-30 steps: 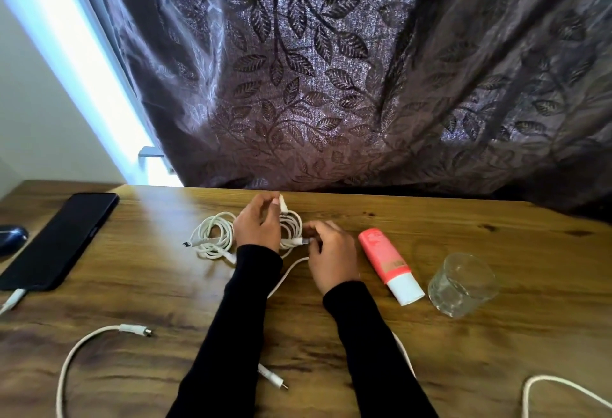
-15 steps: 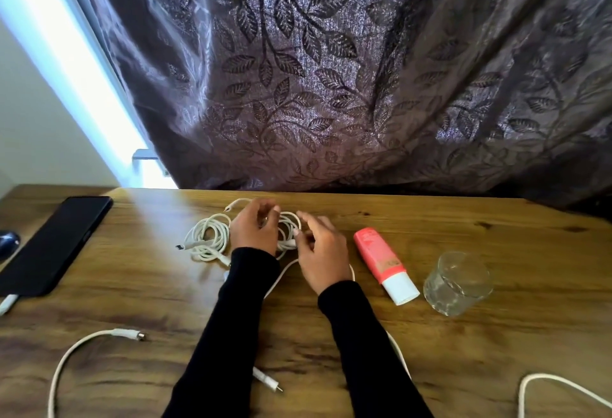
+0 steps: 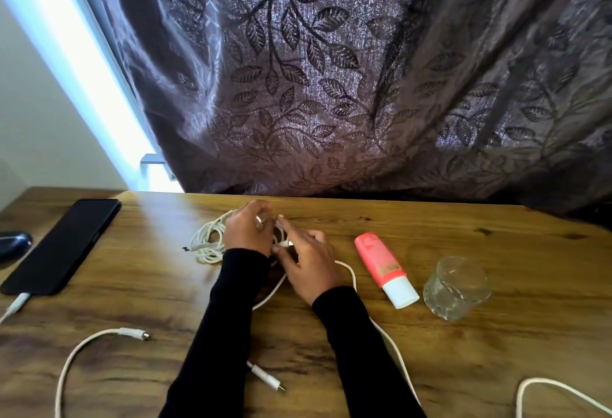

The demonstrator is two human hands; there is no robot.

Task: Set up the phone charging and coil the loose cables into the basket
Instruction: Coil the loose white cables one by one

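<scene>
A bundle of coiled white cable (image 3: 207, 240) lies near the back of the wooden table (image 3: 496, 344). My left hand (image 3: 246, 233) rests on the bundle, its fingers curled round the loops. My right hand (image 3: 306, 260) is beside it, fingers spread, touching the cable where a loose strand (image 3: 351, 273) trails toward me. A black phone (image 3: 63, 245) lies at the left with a white plug (image 3: 16, 303) in its near end. No basket is in view.
A pink tube with a white cap (image 3: 384, 268) and a clear glass (image 3: 455, 286) lie right of my hands. Loose white cables lie at the front left (image 3: 99, 338), front centre (image 3: 266, 381) and front right (image 3: 556, 388). A dark mouse (image 3: 13, 243) sits far left. A curtain hangs behind.
My right hand has let go of the cable end it pinched and spread its fingers toward the bundle. My left hand stayed on the coil. The loose strand has shifted right.
</scene>
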